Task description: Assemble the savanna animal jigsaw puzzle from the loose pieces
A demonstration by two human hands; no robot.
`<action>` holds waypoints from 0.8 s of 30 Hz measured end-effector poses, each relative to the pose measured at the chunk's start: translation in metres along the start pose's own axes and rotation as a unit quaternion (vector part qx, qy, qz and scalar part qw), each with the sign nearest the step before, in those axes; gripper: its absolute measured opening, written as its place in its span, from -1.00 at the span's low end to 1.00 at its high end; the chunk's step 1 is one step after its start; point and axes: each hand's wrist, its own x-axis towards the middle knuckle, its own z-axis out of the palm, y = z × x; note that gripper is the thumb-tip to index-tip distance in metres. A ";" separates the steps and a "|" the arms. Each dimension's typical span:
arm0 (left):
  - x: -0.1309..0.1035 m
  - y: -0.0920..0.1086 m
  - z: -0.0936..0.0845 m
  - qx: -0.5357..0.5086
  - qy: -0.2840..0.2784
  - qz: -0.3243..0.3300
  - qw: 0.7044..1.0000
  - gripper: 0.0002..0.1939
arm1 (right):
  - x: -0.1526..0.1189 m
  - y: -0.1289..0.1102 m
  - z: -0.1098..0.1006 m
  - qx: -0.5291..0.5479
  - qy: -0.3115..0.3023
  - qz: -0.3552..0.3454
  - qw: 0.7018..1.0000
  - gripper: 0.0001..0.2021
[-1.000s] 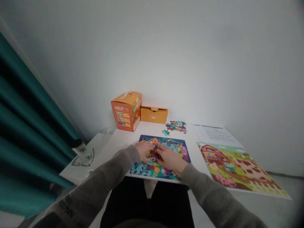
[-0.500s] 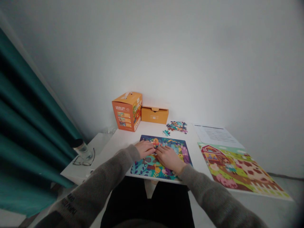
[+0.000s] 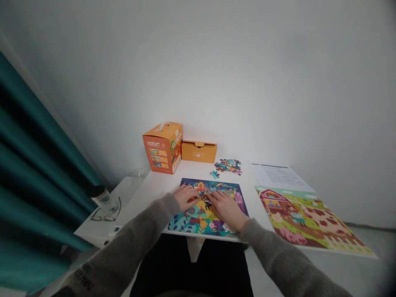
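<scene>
A colourful jigsaw puzzle with a dark blue upper border lies flat at the front edge of the white table. On its upper left part rests my left hand, fingers bent, with a gap between thumb and forefinger. My right hand lies across the right half, fingers stretched toward the middle of the picture. The fingertips of both hands touch the puzzle, a little apart from each other. I see no loose piece in either hand, though the palms hide part of the picture.
Behind the puzzle lie a heap of loose pieces and a few pieces apart. An orange puzzle box and a yellow box stand by the wall. Rightward are a farm picture and printed paper; leftward, a jar and glasses.
My hands have moved slightly apart, uncovering more of the puzzle's middle. The left hand has shifted left, and the right hand's fingers lie a bit farther right. The whole view has shifted slightly.
</scene>
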 end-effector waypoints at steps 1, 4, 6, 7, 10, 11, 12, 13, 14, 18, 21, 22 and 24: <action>0.000 -0.001 0.001 0.008 0.000 0.000 1.000 -0.81 | 0.000 0.000 0.000 0.001 -0.002 0.002 1.000 -0.65; 0.004 -0.007 0.004 0.037 0.005 -0.014 0.999 -0.78 | -0.001 -0.001 0.000 0.023 -0.006 0.005 1.000 -0.65; 0.007 -0.012 0.006 0.046 0.004 -0.029 0.999 -0.75 | -0.001 0.000 0.000 0.042 -0.010 0.008 0.999 -0.63; 0.009 -0.014 0.008 0.045 0.000 -0.036 0.998 -0.73 | -0.002 0.000 0.000 0.050 -0.013 0.008 0.999 -0.61; 0.013 -0.020 0.010 0.033 -0.009 -0.048 0.998 -0.71 | -0.002 0.001 0.000 0.068 -0.020 0.009 0.997 -0.57; 0.014 -0.021 0.011 0.029 -0.010 -0.050 0.998 -0.70 | -0.002 0.001 0.001 0.073 -0.020 0.011 0.997 -0.56; 0.015 -0.022 0.011 0.026 -0.011 -0.052 0.998 -0.70 | -0.002 0.002 0.002 0.079 -0.018 0.014 0.997 -0.54; 0.016 -0.022 0.010 0.025 -0.013 -0.052 0.998 -0.70 | -0.002 0.003 0.003 0.084 -0.017 0.017 0.996 -0.53; 0.017 -0.022 0.010 0.026 -0.014 -0.053 0.998 -0.70 | -0.002 0.004 0.004 0.089 -0.016 0.020 0.996 -0.51; 0.020 -0.016 0.004 0.043 -0.016 -0.054 0.997 -0.73 | -0.002 0.008 0.007 0.099 -0.017 0.023 0.995 -0.50; 0.016 -0.010 0.000 0.060 -0.012 -0.048 0.997 -0.74 | -0.002 0.008 0.007 0.098 -0.016 0.027 0.995 -0.48; 0.014 -0.008 0.000 0.063 -0.011 -0.044 0.997 -0.74 | -0.003 0.008 0.007 0.098 -0.015 0.029 0.995 -0.47; 0.009 -0.005 -0.001 0.069 -0.011 -0.039 0.997 -0.76 | -0.003 0.007 0.005 0.101 -0.015 0.029 0.994 -0.46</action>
